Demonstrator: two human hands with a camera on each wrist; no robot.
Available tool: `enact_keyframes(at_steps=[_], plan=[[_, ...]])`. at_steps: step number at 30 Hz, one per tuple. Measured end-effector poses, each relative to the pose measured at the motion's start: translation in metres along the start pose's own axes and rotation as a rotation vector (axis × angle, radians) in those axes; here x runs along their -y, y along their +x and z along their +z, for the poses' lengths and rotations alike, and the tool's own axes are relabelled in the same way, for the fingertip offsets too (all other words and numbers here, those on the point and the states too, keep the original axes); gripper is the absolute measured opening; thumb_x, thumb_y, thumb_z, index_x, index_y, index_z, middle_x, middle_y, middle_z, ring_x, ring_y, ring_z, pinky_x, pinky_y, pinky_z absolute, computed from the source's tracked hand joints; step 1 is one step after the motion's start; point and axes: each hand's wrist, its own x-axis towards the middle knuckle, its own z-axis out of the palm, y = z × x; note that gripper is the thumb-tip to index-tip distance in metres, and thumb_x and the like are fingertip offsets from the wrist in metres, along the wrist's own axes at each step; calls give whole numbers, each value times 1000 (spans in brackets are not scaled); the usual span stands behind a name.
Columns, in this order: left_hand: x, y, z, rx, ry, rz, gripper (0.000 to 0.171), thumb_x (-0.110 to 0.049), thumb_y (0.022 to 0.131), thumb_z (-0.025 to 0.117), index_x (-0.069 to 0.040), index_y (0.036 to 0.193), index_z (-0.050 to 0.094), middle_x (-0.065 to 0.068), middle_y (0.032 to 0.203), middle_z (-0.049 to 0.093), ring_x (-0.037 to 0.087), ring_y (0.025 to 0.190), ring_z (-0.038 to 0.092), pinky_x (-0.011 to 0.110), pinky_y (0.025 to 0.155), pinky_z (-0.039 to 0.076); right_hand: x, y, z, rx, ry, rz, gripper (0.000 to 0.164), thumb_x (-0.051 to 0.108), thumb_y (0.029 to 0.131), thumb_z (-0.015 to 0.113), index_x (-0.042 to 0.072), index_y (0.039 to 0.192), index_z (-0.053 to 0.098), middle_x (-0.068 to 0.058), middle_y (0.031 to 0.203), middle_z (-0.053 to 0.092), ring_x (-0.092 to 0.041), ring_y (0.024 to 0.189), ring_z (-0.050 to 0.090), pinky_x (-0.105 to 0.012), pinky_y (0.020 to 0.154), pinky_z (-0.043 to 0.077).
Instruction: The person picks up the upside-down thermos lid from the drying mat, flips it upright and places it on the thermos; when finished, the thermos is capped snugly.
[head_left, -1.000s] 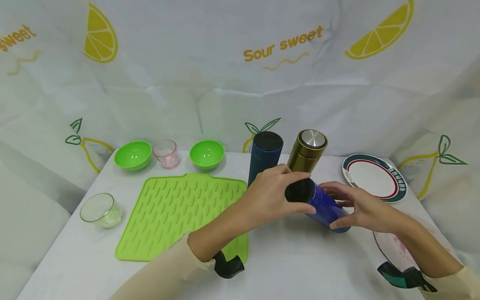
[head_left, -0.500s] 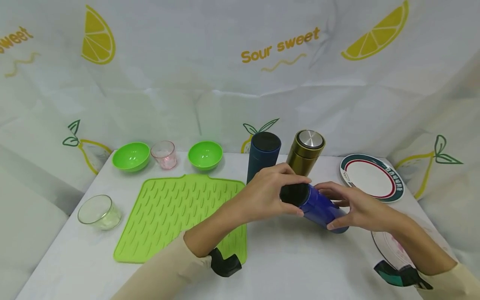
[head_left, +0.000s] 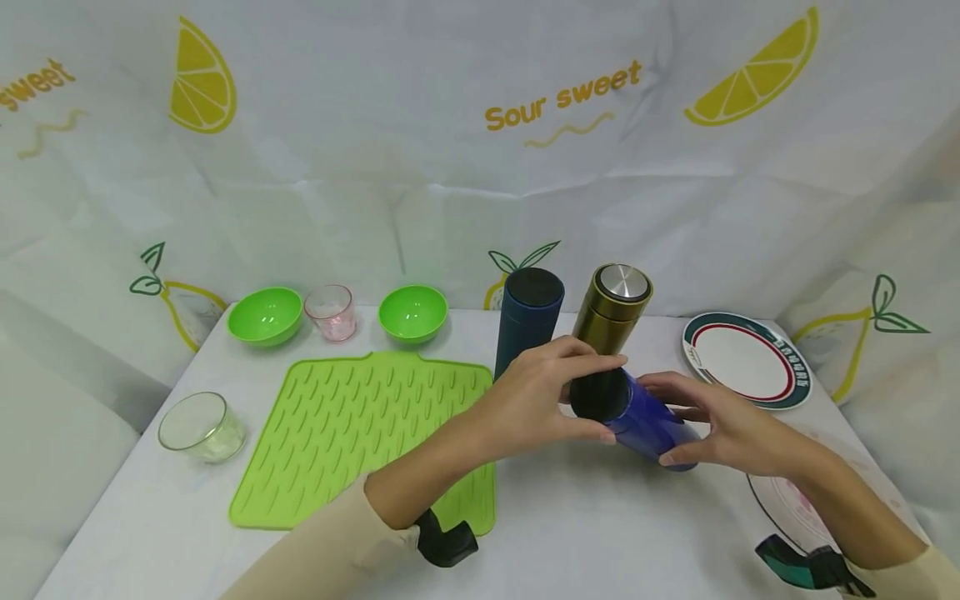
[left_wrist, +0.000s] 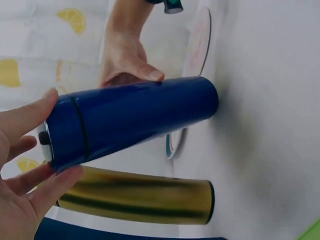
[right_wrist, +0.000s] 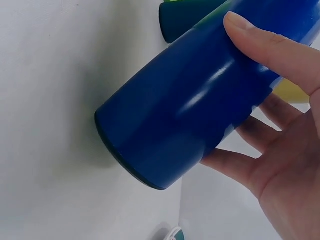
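A blue thermos flask (head_left: 651,423) is tilted above the white table, its dark top end toward the left and its base toward the lower right. My left hand (head_left: 536,404) pinches that top end between thumb and fingers. The left wrist view shows the lid (left_wrist: 67,130), with a dark seam below it and the left fingertips at its edges. My right hand (head_left: 716,427) holds the lower body, thumb (right_wrist: 255,37) on one side and fingers on the other. Just behind stand a gold flask (head_left: 609,321) with a silver-topped lid and a dark blue flask (head_left: 528,321).
A green ridged mat (head_left: 375,417) lies left of the flasks. Behind it are two green bowls (head_left: 266,317) and a pink glass (head_left: 331,313); a clear glass (head_left: 202,429) stands at far left. A rimmed plate (head_left: 746,358) and a pink-patterned plate (head_left: 787,508) lie at right.
The left thumb and fingers have shifted slightly around the flask's top end. The blue flask stays tilted between both hands, in nearly the same spot.
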Motion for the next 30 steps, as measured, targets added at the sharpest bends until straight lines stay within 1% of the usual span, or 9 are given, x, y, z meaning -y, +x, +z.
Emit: enact_keyframes(at_steps=[3, 5, 8, 10, 15, 18, 20, 24, 30], plan=[[3, -6, -4, -12, -76, -20, 78, -32, 77, 90, -20, 146, 57, 2, 132, 64, 14, 114, 63, 9, 77, 55, -8, -5, 2, -48, 37, -17, 85, 23, 76, 90, 18, 148, 46, -2, 145, 57, 9, 128, 55, -31, 94, 61], [6, -11, -9, -21, -108, -36, 75, -30, 77, 90, -18, 144, 59, 1, 129, 66, 14, 112, 64, 12, 75, 57, -15, -9, 4, -87, 70, -16, 87, 16, 75, 90, 14, 149, 43, 11, 144, 55, 21, 124, 46, -19, 92, 58], [11, -22, -15, -8, -115, -59, 66, -28, 79, 89, -16, 138, 64, -1, 119, 69, 12, 106, 65, 14, 74, 57, -25, -14, 5, -145, 113, 9, 90, 7, 75, 89, 12, 149, 40, 29, 137, 51, 22, 120, 47, -11, 88, 55], [14, -29, -19, 27, -100, -74, 62, -29, 80, 88, -16, 136, 66, -1, 116, 71, 11, 102, 66, 14, 73, 57, -31, -16, 4, -175, 122, 29, 90, 5, 76, 88, 12, 150, 37, 33, 134, 50, 21, 118, 49, -12, 86, 55], [20, -50, -24, 133, -22, -105, 61, -35, 83, 85, -17, 137, 65, -3, 123, 71, 12, 100, 67, 12, 71, 54, -39, -15, -3, -225, 163, 47, 96, -1, 77, 85, 14, 154, 30, 29, 132, 51, 17, 115, 55, -14, 84, 57], [24, -62, -26, 148, 47, -142, 61, -41, 82, 84, -20, 137, 66, -6, 126, 71, 10, 101, 67, 15, 74, 53, -44, -11, -7, -245, 211, 49, 103, -4, 79, 82, 20, 160, 22, 28, 133, 49, 15, 114, 58, -15, 84, 58], [28, -70, -27, 138, 93, -170, 62, -45, 82, 84, -22, 137, 66, -7, 125, 71, 9, 104, 66, 20, 80, 55, -49, -7, -8, -256, 251, 36, 108, -6, 82, 79, 24, 163, 14, 27, 137, 47, 14, 115, 58, -15, 84, 58], [40, -86, -29, 103, 154, -217, 64, -48, 80, 84, -25, 137, 66, -8, 125, 70, 9, 114, 64, 33, 97, 56, -58, 2, -10, -281, 380, 11, 115, -14, 84, 72, 29, 164, 3, 16, 150, 43, 12, 120, 58, -16, 87, 58], [54, -103, -35, 49, 183, -278, 61, -45, 80, 85, -24, 135, 67, -5, 128, 70, 15, 122, 63, 42, 106, 53, -67, 15, -13, -346, 416, 31, 112, -10, 86, 73, 32, 162, 2, -15, 161, 30, 15, 119, 54, -13, 86, 57]])
